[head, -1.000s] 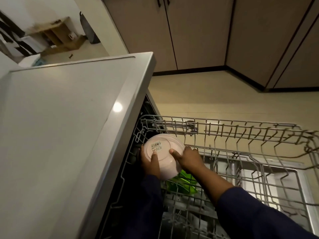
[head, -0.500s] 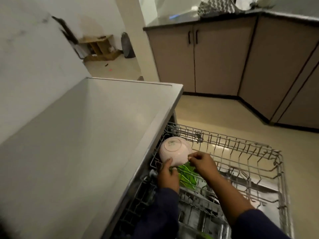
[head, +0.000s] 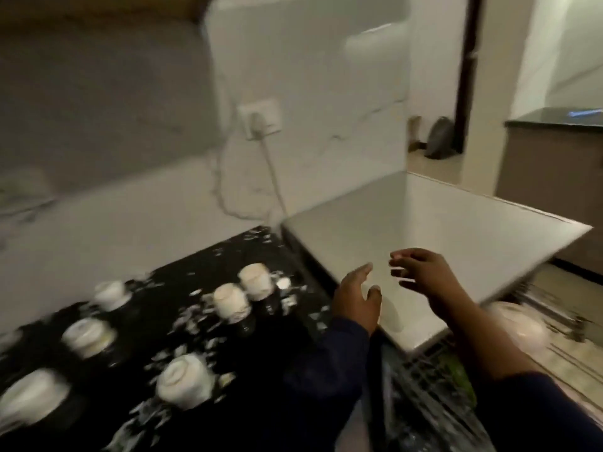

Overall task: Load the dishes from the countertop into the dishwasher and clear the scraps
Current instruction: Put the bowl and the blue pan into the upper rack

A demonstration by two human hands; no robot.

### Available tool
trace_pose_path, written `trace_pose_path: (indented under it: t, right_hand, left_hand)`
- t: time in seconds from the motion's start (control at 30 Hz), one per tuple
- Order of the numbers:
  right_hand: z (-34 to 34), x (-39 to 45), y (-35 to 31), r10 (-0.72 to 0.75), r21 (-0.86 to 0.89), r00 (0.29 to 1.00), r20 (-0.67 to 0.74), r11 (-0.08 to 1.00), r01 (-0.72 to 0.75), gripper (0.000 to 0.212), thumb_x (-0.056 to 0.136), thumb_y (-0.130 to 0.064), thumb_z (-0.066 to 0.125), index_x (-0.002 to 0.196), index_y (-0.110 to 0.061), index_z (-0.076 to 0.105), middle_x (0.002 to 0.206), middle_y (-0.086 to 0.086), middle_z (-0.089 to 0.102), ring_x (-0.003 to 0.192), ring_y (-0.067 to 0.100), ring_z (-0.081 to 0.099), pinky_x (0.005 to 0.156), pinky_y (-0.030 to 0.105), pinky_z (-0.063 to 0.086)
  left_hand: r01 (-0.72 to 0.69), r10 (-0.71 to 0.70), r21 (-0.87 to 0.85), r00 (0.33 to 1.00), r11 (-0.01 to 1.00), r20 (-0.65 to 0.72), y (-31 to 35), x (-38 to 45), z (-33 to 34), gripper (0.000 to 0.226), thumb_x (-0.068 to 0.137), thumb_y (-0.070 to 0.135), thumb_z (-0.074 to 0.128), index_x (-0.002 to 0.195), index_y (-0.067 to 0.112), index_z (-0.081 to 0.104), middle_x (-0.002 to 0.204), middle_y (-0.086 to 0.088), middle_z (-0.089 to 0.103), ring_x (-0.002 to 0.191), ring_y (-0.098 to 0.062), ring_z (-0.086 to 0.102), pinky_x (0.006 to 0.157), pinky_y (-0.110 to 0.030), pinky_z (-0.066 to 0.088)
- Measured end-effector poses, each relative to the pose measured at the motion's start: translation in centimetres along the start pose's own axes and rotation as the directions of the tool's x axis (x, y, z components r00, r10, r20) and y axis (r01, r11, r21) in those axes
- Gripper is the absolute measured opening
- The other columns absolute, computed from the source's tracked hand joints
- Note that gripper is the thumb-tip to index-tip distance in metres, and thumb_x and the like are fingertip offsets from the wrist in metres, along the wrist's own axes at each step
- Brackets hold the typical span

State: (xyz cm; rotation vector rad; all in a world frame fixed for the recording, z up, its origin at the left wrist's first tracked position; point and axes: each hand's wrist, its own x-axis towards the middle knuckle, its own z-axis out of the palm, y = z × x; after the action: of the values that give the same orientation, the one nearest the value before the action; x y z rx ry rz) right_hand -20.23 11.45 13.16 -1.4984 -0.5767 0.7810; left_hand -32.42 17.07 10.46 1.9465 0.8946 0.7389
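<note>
Motion blurs the view. Several white cups, among them one upturned cup point(head: 232, 303) and another white cup point(head: 184, 384), stand on the black countertop point(head: 293, 353) at the lower left, with pale scraps point(head: 192, 324) scattered between them. My left hand point(head: 357, 300) and my right hand point(head: 421, 272) hover empty, fingers relaxed, over the grey dishwasher top point(head: 440, 243). At the lower right the pink bowl point(head: 522, 327) sits in the pulled-out wire rack point(head: 434, 389), beside a green item point(head: 458, 376).
A white tiled wall point(head: 310, 76) with a socket point(head: 261, 119) and a hanging cable point(head: 274, 177) rises behind the counter. Cabinets with a dark worktop point(head: 554, 120) stand at the far right. Beige floor shows past the rack.
Both hands have let go of the pink bowl, which stays in the rack, and have risen above the dishwasher top. The view has swung left to the countertop.
</note>
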Motion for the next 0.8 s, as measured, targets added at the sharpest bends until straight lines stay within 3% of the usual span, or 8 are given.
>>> trace_pose_path:
  t: [0.17,0.33,0.43,0.63,0.73,0.8]
  right_hand:
    - [18.7,-6.4,-2.1,-0.035,0.012,0.967,0.251,0.999,0.033,0.017,0.09,-0.002,0.052,0.081,-0.012,0.062,0.076,0.012,0.061,0.055,0.012,0.06,0.051,0.019,0.048]
    - [34.3,-13.8,-2.2,-0.001,-0.058,0.873,0.487,0.998,0.033,0.013,0.091,-0.005,0.052,0.087,-0.012,0.063,0.085,0.014,0.063,0.073,0.023,0.06,0.064,0.027,0.048]
    - [41.4,-17.4,-2.0,0.016,-0.13,0.801,0.598,0.989,0.077,0.016,0.091,-0.003,0.053,0.083,-0.013,0.062,0.093,0.015,0.062,0.083,0.025,0.059,0.068,0.031,0.048]
    - [54.5,-23.3,-1.4,0.051,-0.211,0.618,0.785,0.959,0.188,0.012,0.089,-0.005,0.056,0.099,-0.006,0.062,0.083,0.007,0.061,0.069,0.016,0.058,0.064,0.029,0.047]
    - [59.8,-25.1,-0.4,0.084,-0.257,0.52,0.85,0.928,0.271,0.017,0.089,-0.011,0.059,0.106,-0.009,0.06,0.08,0.004,0.062,0.07,0.015,0.058,0.064,0.028,0.047]
    - [62.7,-25.9,0.1,0.145,-0.292,0.45,0.881,0.915,0.278,0.014,0.091,-0.014,0.057,0.104,-0.014,0.056,0.085,0.004,0.062,0.074,0.014,0.059,0.064,0.026,0.047]
  left_hand:
    - [0.118,-0.118,-0.014,0.959,0.993,-0.259,-5.1,-6.3,-19.4,0.044,0.085,0.001,0.052,0.129,0.009,0.05,0.133,-0.012,0.052,0.123,-0.024,0.05,0.106,-0.034,0.039]
    - [0.265,-0.242,-0.017,0.852,0.964,-0.464,-9.6,-14.3,-35.1,0.044,0.089,0.009,0.053,0.132,0.014,0.047,0.136,-0.009,0.049,0.125,-0.021,0.048,0.106,-0.032,0.038]
    - [0.325,-0.303,-0.075,0.738,0.943,-0.603,-11.7,-19.1,-42.3,0.043,0.089,0.007,0.052,0.131,0.013,0.049,0.136,-0.009,0.05,0.125,-0.022,0.048,0.106,-0.034,0.038]
    - [0.503,-0.473,-0.208,0.486,0.839,-0.735,-16.1,-28.3,-54.6,0.046,0.091,0.015,0.051,0.136,0.018,0.041,0.141,-0.004,0.045,0.127,-0.019,0.045,0.11,-0.036,0.034]
    - [0.599,-0.492,-0.223,0.332,0.769,-0.805,-18.2,-31.8,-58.5,0.046,0.092,0.018,0.049,0.137,0.018,0.039,0.141,-0.004,0.045,0.128,-0.019,0.043,0.109,-0.033,0.031]
    - [0.64,-0.512,-0.25,0.263,0.727,-0.818,-19.7,-33.3,-60.7,0.046,0.093,0.018,0.048,0.137,0.016,0.038,0.141,-0.005,0.044,0.129,-0.02,0.042,0.108,-0.033,0.03]
